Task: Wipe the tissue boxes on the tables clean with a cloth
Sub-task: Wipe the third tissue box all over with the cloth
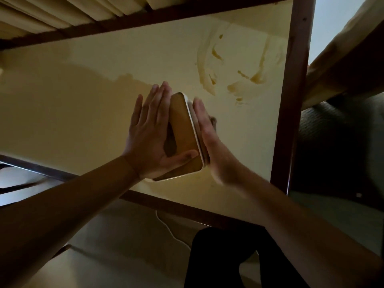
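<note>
Here the tissue box (185,132) sits mid-surface (83,100), nearer its front edge, pressed between the flat, straight-fingered left hand (149,134) and right hand (207,140). It looks light, rigid and smooth-sided, likely slippery; squeezing opposite sides seems safest.

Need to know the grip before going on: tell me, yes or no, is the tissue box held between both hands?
Yes, the left hand and right hand press flat against opposite sides of the tissue box.
</note>
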Available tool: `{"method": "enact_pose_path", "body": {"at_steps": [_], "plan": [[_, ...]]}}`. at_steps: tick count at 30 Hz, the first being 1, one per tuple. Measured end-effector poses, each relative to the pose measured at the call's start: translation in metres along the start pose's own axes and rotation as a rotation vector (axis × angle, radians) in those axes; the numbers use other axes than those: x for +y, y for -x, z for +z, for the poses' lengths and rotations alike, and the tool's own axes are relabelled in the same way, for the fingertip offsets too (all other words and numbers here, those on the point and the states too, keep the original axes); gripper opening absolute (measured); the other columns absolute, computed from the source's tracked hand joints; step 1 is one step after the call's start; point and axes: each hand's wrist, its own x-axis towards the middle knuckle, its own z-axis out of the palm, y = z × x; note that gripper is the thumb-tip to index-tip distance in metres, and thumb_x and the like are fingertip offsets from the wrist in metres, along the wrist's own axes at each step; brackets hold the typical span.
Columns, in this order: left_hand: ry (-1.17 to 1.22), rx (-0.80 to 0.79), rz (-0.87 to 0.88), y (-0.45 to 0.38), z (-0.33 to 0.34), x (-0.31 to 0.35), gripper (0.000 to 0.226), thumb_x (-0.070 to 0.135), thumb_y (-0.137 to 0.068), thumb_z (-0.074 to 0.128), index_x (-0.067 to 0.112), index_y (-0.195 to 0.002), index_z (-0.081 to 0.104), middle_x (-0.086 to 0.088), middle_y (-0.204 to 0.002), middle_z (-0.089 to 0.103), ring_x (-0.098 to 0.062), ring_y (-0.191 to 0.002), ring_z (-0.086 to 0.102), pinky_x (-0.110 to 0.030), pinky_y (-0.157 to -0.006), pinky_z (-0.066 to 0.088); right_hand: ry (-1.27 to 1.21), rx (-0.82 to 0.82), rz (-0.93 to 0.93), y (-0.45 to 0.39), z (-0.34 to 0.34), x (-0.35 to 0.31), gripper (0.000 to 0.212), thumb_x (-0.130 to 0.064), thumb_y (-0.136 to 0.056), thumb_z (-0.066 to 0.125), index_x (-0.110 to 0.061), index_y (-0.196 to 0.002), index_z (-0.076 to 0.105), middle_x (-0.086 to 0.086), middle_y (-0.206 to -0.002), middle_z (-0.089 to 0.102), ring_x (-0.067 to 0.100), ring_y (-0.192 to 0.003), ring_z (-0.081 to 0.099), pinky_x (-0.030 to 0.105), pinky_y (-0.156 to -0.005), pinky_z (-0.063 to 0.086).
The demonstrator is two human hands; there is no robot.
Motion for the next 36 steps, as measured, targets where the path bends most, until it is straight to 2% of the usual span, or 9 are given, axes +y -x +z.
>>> {"method": "enact_pose_path", "body": {"at_steps": [5,10,12,15,19,22,27,31,36], "plan": [[-0.014,-0.054,0.024,-0.001,-0.004,-0.003,0.130,0.094,-0.081,0.035,-0.003,-0.163,0.008,-0.018,-0.173,0.006,-0.031,-0.161,0.001,-0.061,-0.127,0.008,0.274,0.066,-0.198,-0.049,-0.011,-0.017,0.055,-0.031,-0.115,0.009,-0.021,-0.169,0.000,-0.003,-0.177,-0.004,0.007,-0.161,-0.013,0.033,-0.131,-0.008],[0.109,-0.141,-0.030,0.003,-0.021,0.002,0.114,0.090,-0.082,0.041,0.027,-0.167,0.000,0.003,-0.175,-0.010,-0.024,-0.160,-0.014,-0.065,-0.126,0.003,0.290,0.091,-0.241,-0.052,-0.010,-0.013,0.053,-0.028,-0.116,0.011,-0.019,-0.168,0.006,-0.001,-0.177,-0.001,0.009,-0.162,-0.011,0.033,-0.132,-0.008],[0.327,0.022,-0.283,0.014,-0.019,0.024,0.107,0.076,-0.084,0.057,0.031,-0.167,0.007,0.005,-0.175,0.000,-0.023,-0.161,0.001,-0.058,-0.127,0.016,0.281,0.103,-0.236,-0.053,-0.011,-0.012,0.053,-0.027,-0.117,0.011,-0.015,-0.168,0.005,-0.001,-0.177,0.000,0.009,-0.162,-0.010,0.036,-0.132,-0.007],[0.635,0.238,-0.929,0.015,-0.009,0.068,0.124,0.075,-0.071,0.070,0.027,-0.166,0.006,0.005,-0.173,0.011,-0.029,-0.156,0.024,-0.053,-0.120,0.035,0.269,0.114,-0.225,-0.053,-0.010,-0.011,0.053,-0.027,-0.117,0.012,-0.014,-0.168,0.007,0.001,-0.177,0.001,0.010,-0.162,-0.009,0.027,-0.130,-0.007],[0.852,0.204,-1.392,-0.009,0.005,0.086,0.133,0.083,-0.075,0.064,0.019,-0.166,-0.008,-0.001,-0.175,-0.007,-0.034,-0.160,-0.007,-0.061,-0.127,0.006,0.281,0.131,-0.230,-0.055,-0.006,-0.007,0.056,-0.031,-0.115,0.012,-0.015,-0.168,0.011,0.001,-0.177,0.005,0.012,-0.163,-0.007,0.048,-0.133,-0.001],[0.687,0.203,-1.346,-0.014,0.011,0.085,0.127,0.087,-0.081,0.053,0.015,-0.166,-0.007,-0.004,-0.175,-0.002,-0.026,-0.161,-0.006,-0.056,-0.128,-0.005,0.288,0.118,-0.267,-0.053,-0.006,-0.008,0.052,-0.029,-0.115,0.012,-0.023,-0.166,0.010,0.004,-0.177,0.006,0.015,-0.163,-0.007,0.052,-0.132,0.000],[0.456,0.181,-1.179,-0.005,0.011,0.087,0.123,0.091,-0.081,0.041,0.014,-0.166,-0.003,-0.003,-0.175,0.000,-0.022,-0.161,-0.003,-0.055,-0.129,-0.001,0.242,0.120,-0.266,-0.028,-0.008,-0.005,0.048,-0.027,-0.115,0.013,-0.033,-0.162,0.006,-0.004,-0.177,0.005,0.010,-0.163,-0.004,0.053,-0.132,0.004],[0.332,0.146,-0.910,0.008,0.011,0.081,0.128,0.097,-0.071,0.022,0.014,-0.165,-0.004,-0.002,-0.175,0.000,-0.020,-0.161,-0.003,-0.054,-0.129,0.001,0.210,0.098,-0.201,0.001,-0.020,0.001,0.051,-0.029,-0.115,0.013,-0.057,-0.156,0.003,-0.022,-0.173,-0.003,0.005,-0.161,-0.006,0.058,-0.131,0.005],[0.173,0.023,-0.408,0.027,0.008,0.056,0.124,0.095,-0.081,0.026,0.009,-0.165,-0.004,-0.006,-0.175,0.000,-0.021,-0.161,-0.006,-0.058,-0.128,0.002,0.036,0.039,-0.053,0.041,-0.021,0.011,0.046,-0.065,-0.106,0.019,-0.077,-0.148,0.010,-0.028,-0.173,-0.002,0.006,-0.162,-0.002,0.065,-0.128,0.012]]}}
